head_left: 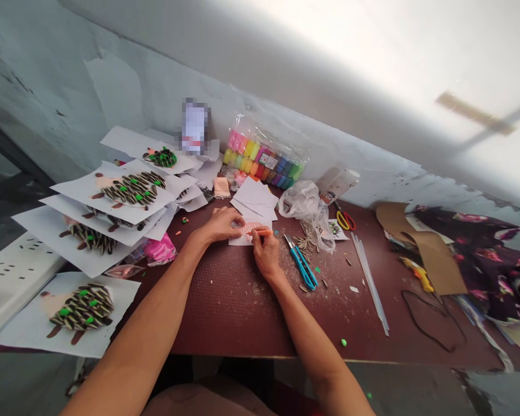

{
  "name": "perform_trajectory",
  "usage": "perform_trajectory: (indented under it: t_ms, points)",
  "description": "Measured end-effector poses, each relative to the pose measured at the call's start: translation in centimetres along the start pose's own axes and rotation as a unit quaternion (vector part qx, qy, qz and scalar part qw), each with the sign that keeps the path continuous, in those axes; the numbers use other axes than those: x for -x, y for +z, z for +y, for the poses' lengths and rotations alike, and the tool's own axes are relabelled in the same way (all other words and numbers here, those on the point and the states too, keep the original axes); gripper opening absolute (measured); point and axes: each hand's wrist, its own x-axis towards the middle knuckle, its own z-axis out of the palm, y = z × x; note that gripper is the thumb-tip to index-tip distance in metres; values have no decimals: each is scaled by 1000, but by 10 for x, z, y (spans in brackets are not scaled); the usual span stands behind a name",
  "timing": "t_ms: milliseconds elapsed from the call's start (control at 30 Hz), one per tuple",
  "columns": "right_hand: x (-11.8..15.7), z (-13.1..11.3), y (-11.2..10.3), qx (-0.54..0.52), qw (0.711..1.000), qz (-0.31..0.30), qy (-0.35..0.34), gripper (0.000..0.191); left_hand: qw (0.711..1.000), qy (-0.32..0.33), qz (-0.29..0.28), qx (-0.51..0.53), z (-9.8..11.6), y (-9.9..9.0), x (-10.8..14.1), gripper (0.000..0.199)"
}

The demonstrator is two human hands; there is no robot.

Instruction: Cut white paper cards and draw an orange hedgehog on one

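My right hand is closed around an orange pen. The pen is over a small white paper card that carries a reddish-orange pattern. At the card's left edge, my left hand has bent fingers that hold it against the table. Just behind both hands lies a stack of blank white paper pieces. Right of my right hand is a blue-handled cutting tool, beside a scatter of striped sunflower seeds.
Sheets with seed-covered hedgehogs are piled at left. Colourful clay packs lean against the wall near a clear plastic bag. Farther right are yellow-and-red scissors, clear glue sticks and a yellow glue gun.
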Motion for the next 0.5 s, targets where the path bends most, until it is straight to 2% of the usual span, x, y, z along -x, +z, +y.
perform_trajectory:
  t_ms: [333, 500]
  points:
    - [0, 2, 0, 16, 1000, -8, 0, 26, 1000, 0, 2, 4, -1, 1, -1, 35]
    - [1, 5, 1, 39, 999, 7, 0, 26, 1000, -1, 0, -2, -1, 1, -1, 34]
